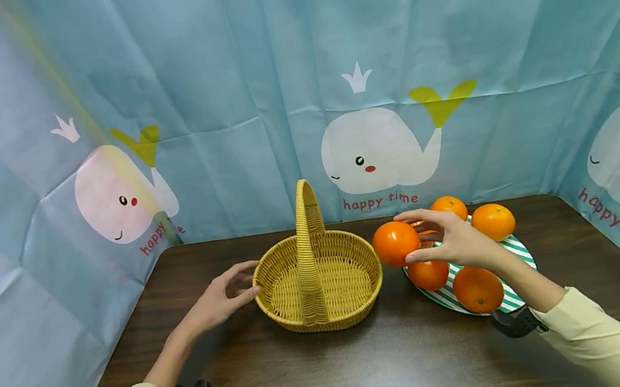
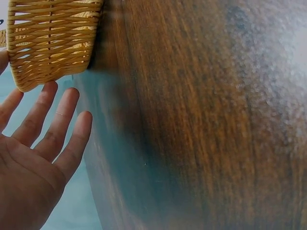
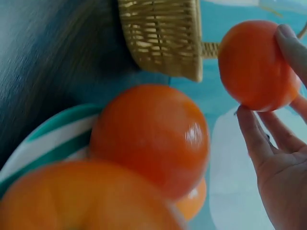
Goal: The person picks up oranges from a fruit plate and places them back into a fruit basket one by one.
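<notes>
Orange up in the right hand, near the right edge of the basket, and over on the left, here's the left hand, fingers spread, tips seemingly touching the basket's left edge. Light contact by the look of it, no wrap, so a bump from the other side could slide the basket along the tabletop or tip it. The handle arches up over the middle, and that's the snag to watch: the orange could catch on it if the right hand travels too low. Across to the orange, and it looks smooth and round, so a weak pinch could let it slip and roll. Where does it sit? Right out at the tips, left of the right hand's fingers, thumb on one side, fingertips on the other, pinching it clear of the tabletop, its left side bare and facing the basket. Far right, the striped plate, with more oranges clustered around the right forearm; let that drag low and it could knock one rolling.
</notes>
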Demonstrator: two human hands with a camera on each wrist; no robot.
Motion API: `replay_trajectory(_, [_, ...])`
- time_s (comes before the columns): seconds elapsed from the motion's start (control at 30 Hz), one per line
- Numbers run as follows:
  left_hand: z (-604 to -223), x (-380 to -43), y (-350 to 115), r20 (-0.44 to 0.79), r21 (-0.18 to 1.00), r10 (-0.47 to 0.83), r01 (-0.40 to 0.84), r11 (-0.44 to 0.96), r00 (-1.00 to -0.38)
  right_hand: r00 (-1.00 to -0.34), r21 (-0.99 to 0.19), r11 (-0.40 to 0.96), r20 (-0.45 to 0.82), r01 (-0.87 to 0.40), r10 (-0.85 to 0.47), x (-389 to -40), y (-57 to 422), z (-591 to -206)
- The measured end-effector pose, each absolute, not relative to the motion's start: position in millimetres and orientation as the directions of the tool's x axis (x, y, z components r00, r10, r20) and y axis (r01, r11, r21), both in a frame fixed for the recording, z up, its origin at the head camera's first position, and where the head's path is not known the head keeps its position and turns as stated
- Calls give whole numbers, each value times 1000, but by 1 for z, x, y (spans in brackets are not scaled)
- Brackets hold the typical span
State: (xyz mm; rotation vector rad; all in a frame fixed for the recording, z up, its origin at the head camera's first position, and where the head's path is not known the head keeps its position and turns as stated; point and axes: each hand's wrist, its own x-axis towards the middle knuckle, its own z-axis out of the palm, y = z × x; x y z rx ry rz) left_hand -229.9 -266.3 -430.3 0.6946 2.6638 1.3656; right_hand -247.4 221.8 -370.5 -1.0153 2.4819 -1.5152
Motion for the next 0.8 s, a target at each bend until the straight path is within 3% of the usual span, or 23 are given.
replay_trajectory(0.23, [-429, -228, -266, 134, 780, 428, 361, 512, -894, -772, -823, 268, 285, -501, -568, -252, 198, -374])
replay_trajectory(0.8, [-431, -228, -266, 129, 792, 419, 348, 502, -899, -681, -833, 160, 305, -530, -666, -254, 163, -392])
